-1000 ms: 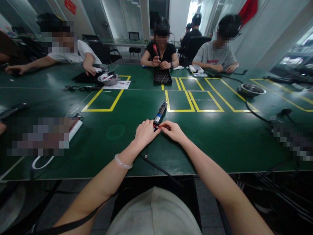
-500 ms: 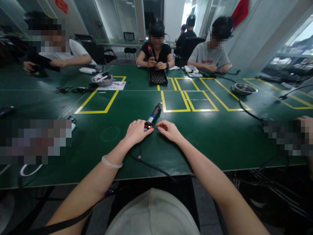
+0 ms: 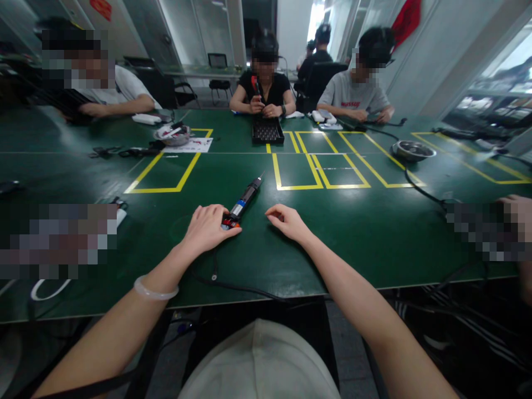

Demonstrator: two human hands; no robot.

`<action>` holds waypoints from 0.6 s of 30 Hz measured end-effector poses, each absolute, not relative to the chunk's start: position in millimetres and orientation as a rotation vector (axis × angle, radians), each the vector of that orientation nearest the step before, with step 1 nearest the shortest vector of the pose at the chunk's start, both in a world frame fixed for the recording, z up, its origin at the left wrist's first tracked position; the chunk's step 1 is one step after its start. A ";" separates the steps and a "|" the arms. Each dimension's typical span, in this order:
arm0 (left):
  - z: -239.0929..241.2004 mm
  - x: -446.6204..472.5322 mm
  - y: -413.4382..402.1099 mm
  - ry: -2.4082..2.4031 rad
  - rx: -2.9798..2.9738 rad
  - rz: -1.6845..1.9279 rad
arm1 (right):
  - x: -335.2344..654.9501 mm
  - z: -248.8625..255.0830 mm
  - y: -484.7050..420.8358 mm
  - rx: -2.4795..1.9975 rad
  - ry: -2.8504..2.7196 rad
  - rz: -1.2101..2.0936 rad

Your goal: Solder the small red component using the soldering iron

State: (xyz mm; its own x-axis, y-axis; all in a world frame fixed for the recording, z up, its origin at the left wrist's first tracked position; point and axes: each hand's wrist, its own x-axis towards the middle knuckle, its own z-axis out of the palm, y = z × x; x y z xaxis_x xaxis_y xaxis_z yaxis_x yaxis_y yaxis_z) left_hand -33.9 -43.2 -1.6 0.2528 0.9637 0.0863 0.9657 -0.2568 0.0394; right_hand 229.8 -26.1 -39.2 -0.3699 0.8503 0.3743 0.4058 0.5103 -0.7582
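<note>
The left hand (image 3: 208,228) has pulled the screwdriver (image 3: 243,201) left, gripping its red end; the right hand (image 3: 288,221) has let go and rests loosely curled beside it.

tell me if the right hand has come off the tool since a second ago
Yes. The right hand now rests apart from the tool, which has shifted left, away from the yellow tape box.

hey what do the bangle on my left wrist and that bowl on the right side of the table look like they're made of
Bangle: pale, milky, slightly translucent ring with a soft gloss, likely jade or glass; plastic can't be ruled out. Bowl: grey with bright reflections on its rim, apparently polished metal, probably stainless steel.
</note>
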 end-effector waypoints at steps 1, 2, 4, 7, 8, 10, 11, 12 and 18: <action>-1.4 -42.4 -43.4 -1.916 -2.448 -0.127 | 229.8 -39.3 -26.2 -1.030 -1.975 0.729; -1.1 -51.7 -43.1 -1.934 -2.424 -0.106 | 229.7 -39.6 -26.1 -1.034 -1.976 0.732; -0.6 -72.1 -41.2 -1.988 -2.360 -0.051 | 229.6 -40.3 -25.8 -1.040 -1.980 0.738; 0.3 -105.6 -35.2 -2.093 -2.235 0.050 | 229.6 -41.1 -25.5 -1.044 -1.991 0.739; 0.6 -116.9 -32.5 -2.133 -2.186 0.082 | 229.5 -41.2 -25.5 -1.045 -1.995 0.737; 1.0 -139.0 -26.4 -2.209 -2.087 0.131 | 229.4 -41.0 -25.6 -1.044 -2.003 0.731; 1.3 -149.5 -23.4 -2.249 -2.033 0.149 | 229.3 -40.9 -25.7 -1.044 -2.006 0.728; 1.6 -159.4 -20.5 -2.291 -1.978 0.160 | 229.3 -40.9 -25.7 -1.042 -2.009 0.726; 6.8 -189.7 -18.0 -2.353 -1.845 0.131 | 229.2 -42.7 -24.8 -1.033 -2.023 0.701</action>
State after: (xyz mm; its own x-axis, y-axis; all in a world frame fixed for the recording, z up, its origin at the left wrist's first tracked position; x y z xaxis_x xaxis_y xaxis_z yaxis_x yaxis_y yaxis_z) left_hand -189.7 -18.0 6.8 -0.2330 0.9704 0.0628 0.9575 0.2402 -0.1598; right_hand 229.2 -24.8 -42.7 -0.3966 0.8409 0.3683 0.4324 0.5250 -0.7331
